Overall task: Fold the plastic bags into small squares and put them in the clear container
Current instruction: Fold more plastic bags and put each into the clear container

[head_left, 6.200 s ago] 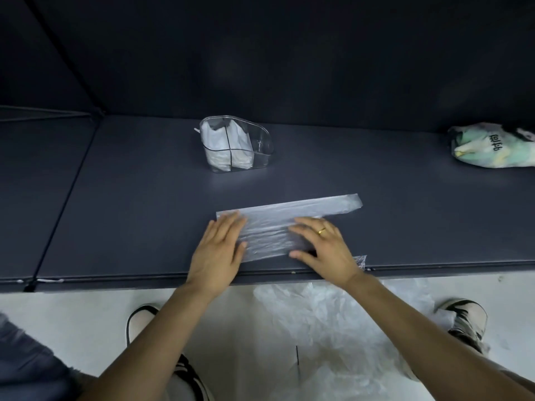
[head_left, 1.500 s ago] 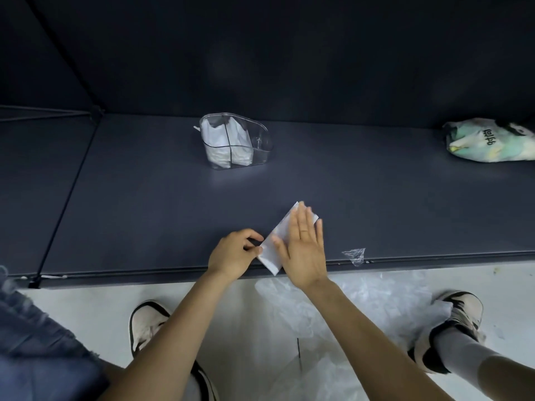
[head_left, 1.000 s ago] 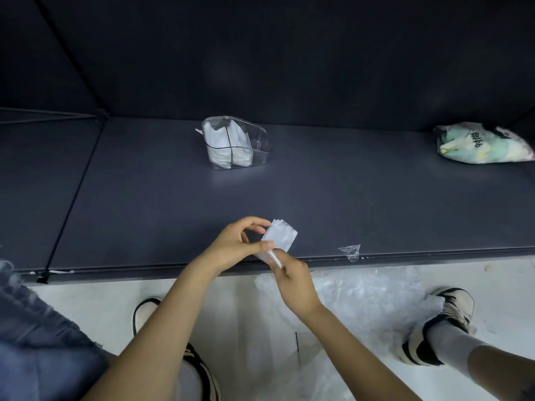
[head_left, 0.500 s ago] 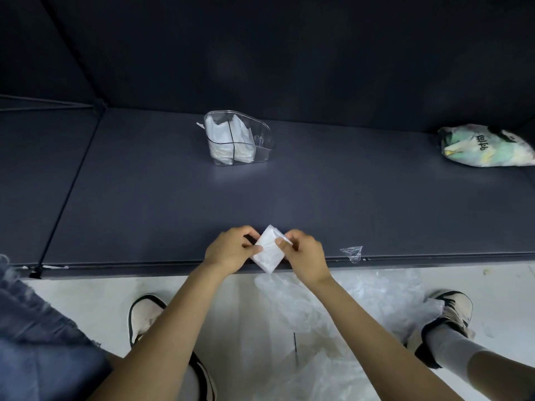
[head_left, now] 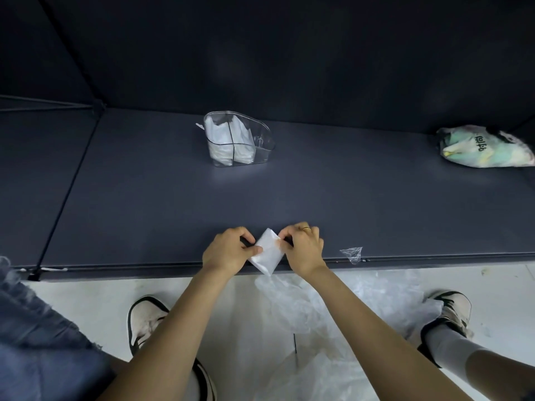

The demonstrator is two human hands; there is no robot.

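At the front edge of the dark grey matte counter (head_left: 318, 192), both hands pinch a small folded white plastic bag square (head_left: 267, 253), held tilted like a diamond, its lower corner hanging past the counter edge. Left hand (head_left: 228, 251) curls its fingers and thumb on the square's left side; right hand (head_left: 304, 250), with a gold ring, pinches the upper right edge. Well behind them, mid-counter, stands a clear plastic divided container (head_left: 265, 140) with folded white bags (head_left: 228, 140) upright in its left compartments; right compartment looks bare, hard to tell. Nothing lies between the hands and the container. Just right of the right hand, a small crumpled scrap of clear film (head_left: 351, 253) sits on the counter edge. Far right, near the back, lies a stuffed pale green and white printed bag (head_left: 483, 147). Below the counter, a heap of loose translucent plastic bags (head_left: 333, 314) covers the pale floor between two white and black sneakers (head_left: 146, 319). Dark wall panel behind the counter; a seam splits the counter at left.
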